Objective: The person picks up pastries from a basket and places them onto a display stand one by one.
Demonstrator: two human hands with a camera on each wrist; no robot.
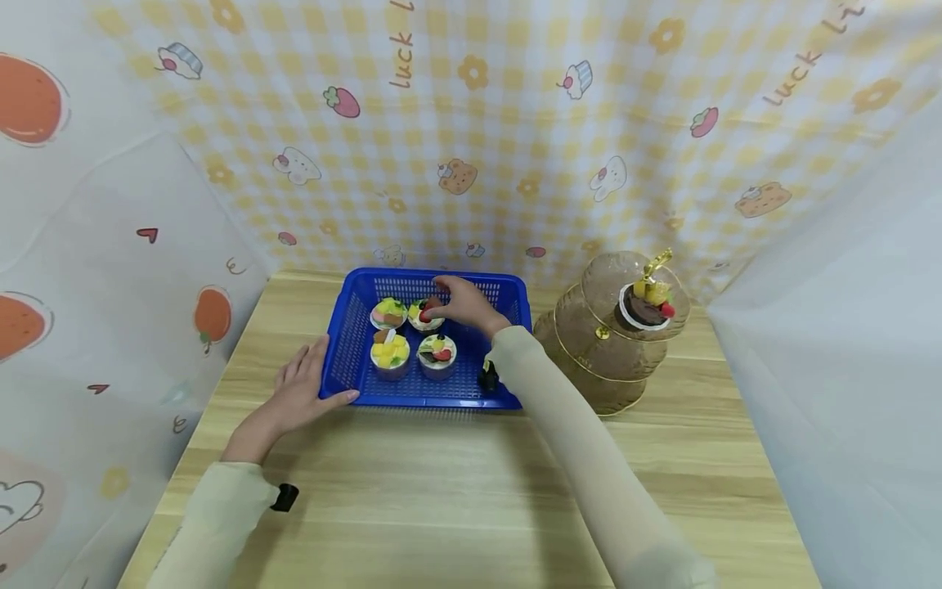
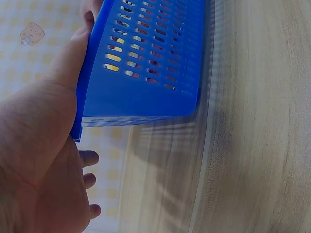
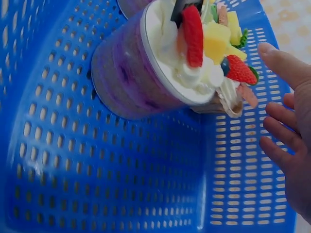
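Observation:
A blue plastic basket holds several toy dessert cups topped with cream and fruit, set in two rows. My left hand rests at the basket's front left corner, thumb along the front rim and fingers straight along the left side. Over the back row hangs my right hand, its fingertips close above a strawberry-topped dessert cup. In the right wrist view the thumb and fingers stand apart with nothing between them. A purple-layered dessert cup with cream and a strawberry slice fills the foreground there.
Right of the basket stands a tiered brown translucent stand with gold rims. On its top tier sits a chocolate dessert cup beside a gold handle. The wooden table meets a checked curtain at the back.

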